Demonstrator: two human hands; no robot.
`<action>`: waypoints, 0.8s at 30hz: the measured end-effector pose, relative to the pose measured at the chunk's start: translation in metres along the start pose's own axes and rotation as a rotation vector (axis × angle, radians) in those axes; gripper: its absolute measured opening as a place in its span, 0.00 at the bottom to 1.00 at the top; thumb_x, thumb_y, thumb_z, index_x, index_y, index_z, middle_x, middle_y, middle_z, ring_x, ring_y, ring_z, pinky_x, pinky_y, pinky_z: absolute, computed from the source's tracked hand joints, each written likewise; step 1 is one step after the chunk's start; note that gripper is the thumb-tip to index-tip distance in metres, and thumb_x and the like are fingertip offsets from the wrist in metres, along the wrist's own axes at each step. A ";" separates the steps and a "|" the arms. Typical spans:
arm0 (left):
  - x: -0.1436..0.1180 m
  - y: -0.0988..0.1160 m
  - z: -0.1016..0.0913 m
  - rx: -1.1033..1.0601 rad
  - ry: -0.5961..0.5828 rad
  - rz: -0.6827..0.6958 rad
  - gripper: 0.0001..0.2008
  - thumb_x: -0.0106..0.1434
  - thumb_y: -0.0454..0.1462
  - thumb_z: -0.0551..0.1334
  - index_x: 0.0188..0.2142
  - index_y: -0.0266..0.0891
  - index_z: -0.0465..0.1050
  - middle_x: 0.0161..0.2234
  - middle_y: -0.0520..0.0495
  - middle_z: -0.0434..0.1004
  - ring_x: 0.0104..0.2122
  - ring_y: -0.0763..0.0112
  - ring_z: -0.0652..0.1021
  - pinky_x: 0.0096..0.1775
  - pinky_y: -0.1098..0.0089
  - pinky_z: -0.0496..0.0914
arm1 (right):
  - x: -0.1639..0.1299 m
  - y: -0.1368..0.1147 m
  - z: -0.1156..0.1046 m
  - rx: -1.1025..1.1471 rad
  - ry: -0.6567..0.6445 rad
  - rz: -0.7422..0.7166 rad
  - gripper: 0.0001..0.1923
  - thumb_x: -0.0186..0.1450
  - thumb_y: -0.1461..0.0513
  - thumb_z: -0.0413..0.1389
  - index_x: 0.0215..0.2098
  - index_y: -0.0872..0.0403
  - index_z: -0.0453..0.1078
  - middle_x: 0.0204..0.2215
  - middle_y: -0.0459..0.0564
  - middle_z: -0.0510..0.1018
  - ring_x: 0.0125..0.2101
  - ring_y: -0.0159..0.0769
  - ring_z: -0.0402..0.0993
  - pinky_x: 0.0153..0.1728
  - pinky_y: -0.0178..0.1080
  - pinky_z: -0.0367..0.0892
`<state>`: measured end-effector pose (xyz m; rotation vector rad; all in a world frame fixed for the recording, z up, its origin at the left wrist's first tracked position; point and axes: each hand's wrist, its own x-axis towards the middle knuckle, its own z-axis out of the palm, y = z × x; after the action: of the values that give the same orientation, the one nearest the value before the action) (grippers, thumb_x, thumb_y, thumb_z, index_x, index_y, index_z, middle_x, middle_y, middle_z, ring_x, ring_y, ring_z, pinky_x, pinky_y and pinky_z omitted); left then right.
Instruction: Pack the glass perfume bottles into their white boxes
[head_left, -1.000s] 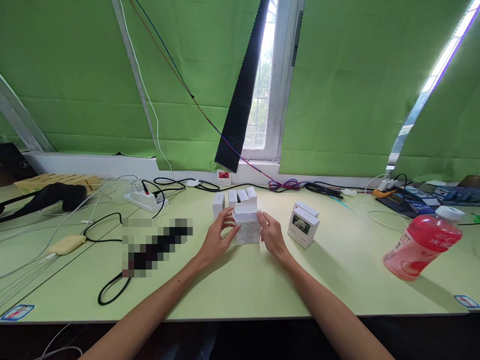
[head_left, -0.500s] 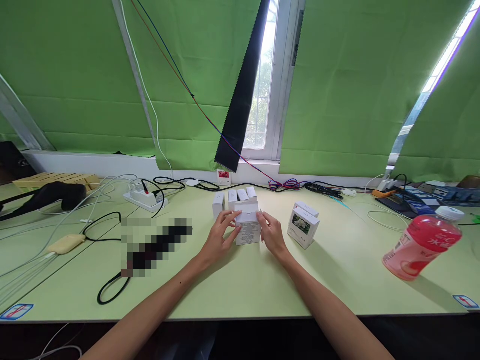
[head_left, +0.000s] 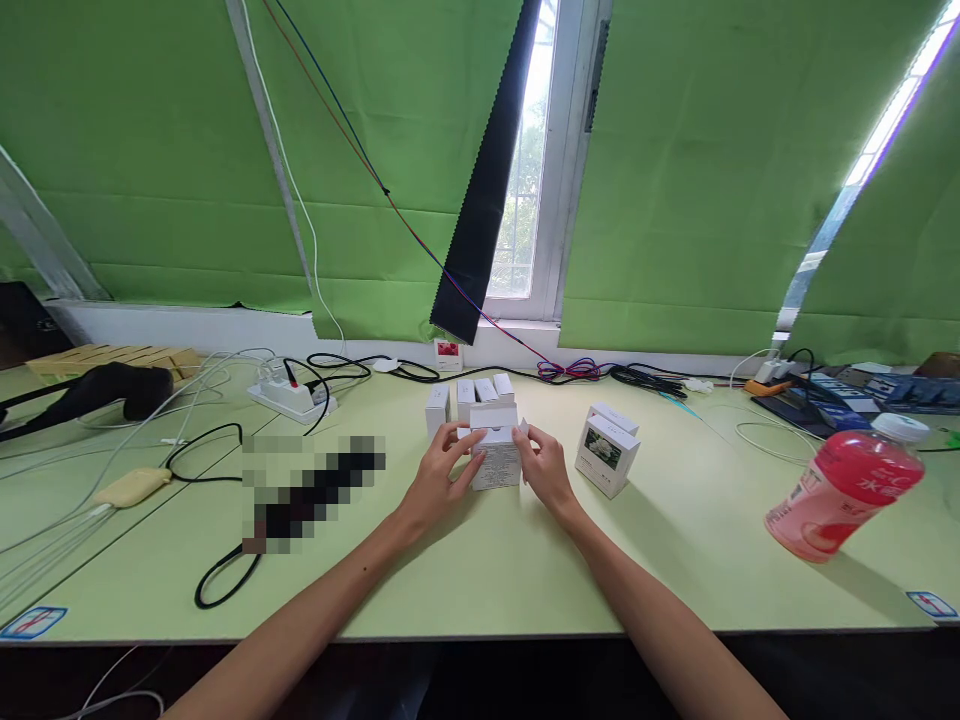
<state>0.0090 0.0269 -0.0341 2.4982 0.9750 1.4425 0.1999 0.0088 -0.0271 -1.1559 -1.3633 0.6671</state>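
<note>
Both hands on the small white box (head_left: pixel 496 462) at mid-table, just in front of me. My left hand (head_left: pixel 433 478) cups its left side, fingers curled round the edge, thumb up near the top flap. My right hand (head_left: pixel 546 470) mirrors it on the right side — fingertips pinching at the upper corner where the flap sits raised. Box stands upright on the green table (head_left: pixel 480 570), printed text on the face toward me.

Just behind it, a row of white boxes (head_left: pixel 471 396), upright, close together. To the right, apart from my hands, a box with a flower picture (head_left: pixel 607 456). Far right — a pink bottle (head_left: pixel 846 484), tilted. Left side: power strip (head_left: pixel 291 396) and black cable (head_left: pixel 217 585).
</note>
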 end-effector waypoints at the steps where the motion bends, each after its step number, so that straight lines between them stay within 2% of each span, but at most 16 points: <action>1: 0.000 0.000 0.000 0.003 0.002 0.005 0.15 0.72 0.38 0.58 0.56 0.46 0.74 0.52 0.42 0.68 0.39 0.68 0.79 0.42 0.63 0.79 | 0.000 0.000 0.000 0.000 -0.001 -0.001 0.24 0.68 0.44 0.49 0.27 0.52 0.67 0.21 0.45 0.70 0.22 0.33 0.63 0.21 0.34 0.59; 15: 0.000 0.000 0.002 -0.003 0.006 0.027 0.13 0.72 0.37 0.58 0.54 0.45 0.74 0.51 0.42 0.69 0.39 0.68 0.79 0.42 0.63 0.78 | 0.003 0.001 -0.001 0.029 -0.005 0.025 0.20 0.65 0.46 0.50 0.24 0.51 0.63 0.19 0.43 0.67 0.22 0.32 0.62 0.22 0.34 0.61; 18: 0.000 0.000 0.003 -0.012 0.012 0.012 0.13 0.72 0.38 0.58 0.53 0.46 0.74 0.50 0.42 0.69 0.39 0.67 0.79 0.42 0.62 0.78 | 0.002 0.001 0.000 0.039 0.021 0.015 0.19 0.65 0.47 0.51 0.26 0.52 0.66 0.24 0.45 0.73 0.23 0.33 0.65 0.22 0.34 0.61; 20: -0.001 0.001 0.003 -0.014 0.020 0.005 0.13 0.72 0.39 0.58 0.53 0.46 0.74 0.51 0.42 0.68 0.40 0.67 0.78 0.41 0.62 0.79 | 0.001 0.000 0.001 0.039 0.064 0.019 0.17 0.64 0.48 0.53 0.30 0.52 0.68 0.30 0.47 0.76 0.23 0.32 0.66 0.21 0.34 0.61; 24: -0.002 0.003 0.003 -0.010 0.042 0.014 0.12 0.72 0.38 0.58 0.53 0.47 0.75 0.52 0.42 0.65 0.43 0.66 0.78 0.41 0.63 0.79 | -0.004 -0.003 0.002 0.017 0.190 -0.008 0.14 0.64 0.51 0.56 0.39 0.52 0.65 0.37 0.46 0.76 0.18 0.26 0.62 0.21 0.35 0.59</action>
<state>0.0125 0.0243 -0.0364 2.4817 0.9564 1.5065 0.1964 0.0045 -0.0259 -1.1687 -1.1990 0.5480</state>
